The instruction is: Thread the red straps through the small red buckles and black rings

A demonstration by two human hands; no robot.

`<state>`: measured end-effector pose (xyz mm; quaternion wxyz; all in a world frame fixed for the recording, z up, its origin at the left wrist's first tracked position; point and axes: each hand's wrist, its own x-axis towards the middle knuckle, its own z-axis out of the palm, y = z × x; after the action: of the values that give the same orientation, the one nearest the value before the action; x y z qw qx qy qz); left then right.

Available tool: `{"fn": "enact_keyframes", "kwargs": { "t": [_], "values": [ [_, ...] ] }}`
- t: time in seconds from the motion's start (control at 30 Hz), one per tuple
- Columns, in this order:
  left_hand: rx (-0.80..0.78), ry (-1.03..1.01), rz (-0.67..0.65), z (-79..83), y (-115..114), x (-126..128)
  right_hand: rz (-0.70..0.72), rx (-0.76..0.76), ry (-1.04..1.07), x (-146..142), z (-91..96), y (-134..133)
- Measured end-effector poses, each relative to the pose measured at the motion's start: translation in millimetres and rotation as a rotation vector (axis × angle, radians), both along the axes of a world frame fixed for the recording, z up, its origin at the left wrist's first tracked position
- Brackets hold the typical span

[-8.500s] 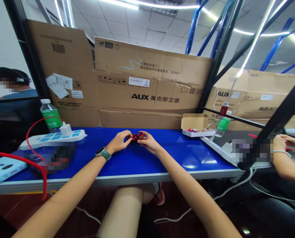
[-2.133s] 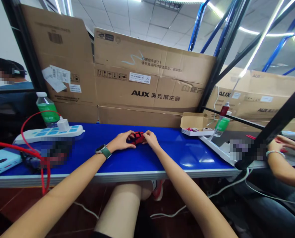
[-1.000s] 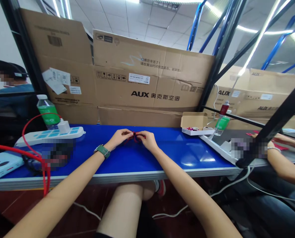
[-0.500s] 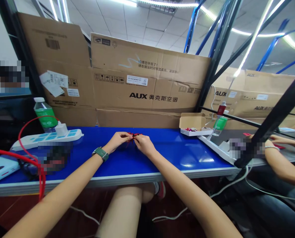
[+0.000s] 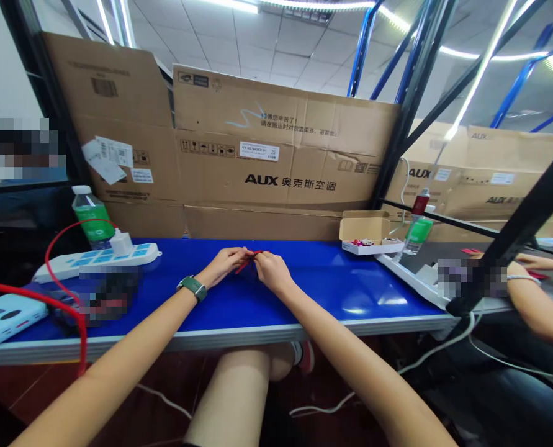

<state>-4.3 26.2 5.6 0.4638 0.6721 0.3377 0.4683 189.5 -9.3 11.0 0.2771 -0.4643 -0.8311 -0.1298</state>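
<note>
Over the blue tabletop [image 5: 304, 285], my two hands meet at a small bundle of red and dark cord [image 5: 244, 266]. My left hand [image 5: 227, 264], with a green-banded watch [image 5: 192, 288] on its wrist, pinches the cord from the left. From the right, my right hand [image 5: 272, 272] has its fingers closed on the same cord. A red end hangs down between the hands. The fingers hide most of the cord, so its exact shape cannot be made out.
At left stand a power strip [image 5: 99, 259], a green-labelled bottle [image 5: 92, 217] and a light-blue device [image 5: 10, 316] near a red cable [image 5: 81, 335]. An open small box [image 5: 372, 248] holds colourful bits at back right. Beyond the dark post, a co-worker's arm [image 5: 537, 304] rests at another table.
My hands stay together on the cord, and a red end now shows lower left between them. The view has shifted slightly.
</note>
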Motion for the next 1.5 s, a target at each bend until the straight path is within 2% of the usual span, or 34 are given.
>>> {"fn": "enact_keyframes", "kwargs": {
  "t": [0.2, 0.33, 0.43, 0.53, 0.63, 0.73, 0.83, 0.93, 1.1, 1.27, 1.33, 1.5],
  "values": [
    [0.096, 0.093, -0.016, 1.3, 0.9, -4.0, 0.07, -0.042, 0.116, 6.4, -1.5, 3.9],
    [0.158, 0.192, -0.05, 2.9, 3.6, -8.2, 0.207, -0.127, 0.272, 10.1, -0.5, 5.1],
    [0.225, 0.193, 0.012, 4.5, 3.7, -8.9, 0.333, -0.214, 0.461, 7.9, -0.3, 6.0],
    [0.36, 0.238, 0.083, 7.5, -1.3, -6.9, 0.38, -0.355, 0.731, 3.5, -3.2, 9.8],
    [0.523, 0.372, 0.1, 10.9, -8.6, -3.7, 0.419, -0.576, 0.935, 1.9, -7.7, 15.5],
    [0.648, 0.407, 0.085, 13.2, -11.8, -1.4, 0.524, -0.763, 1.052, 4.2, -9.3, 18.2],
    [0.714, 0.338, 0.161, 13.3, -8.2, -2.0, 0.602, -0.818, 1.106, 7.3, -7.5, 17.3],
    [0.687, 0.277, 0.237, 11.5, -2.3, -4.0, 0.595, -0.815, 1.1, 8.8, -6.4, 17.1],
    [0.496, 0.176, 0.193, 5.0, 1.7, -1.9, 0.556, -0.803, 1.115, 9.9, -7.2, 20.6],
    [0.25, 0.115, 0.013, -5.8, 4.3, 3.8, 0.507, -0.661, 1.153, 10.4, -6.2, 22.0],
    [0.194, 0.129, -0.048, -8.9, 6.1, 5.6, 0.516, -0.619, 1.139, 9.5, -7.1, 23.0],
    [0.121, 0.088, -0.096, -9.9, 8.9, 7.3, 0.543, -0.54, 1.05, 7.2, -10.9, 27.6]
  ]
}}
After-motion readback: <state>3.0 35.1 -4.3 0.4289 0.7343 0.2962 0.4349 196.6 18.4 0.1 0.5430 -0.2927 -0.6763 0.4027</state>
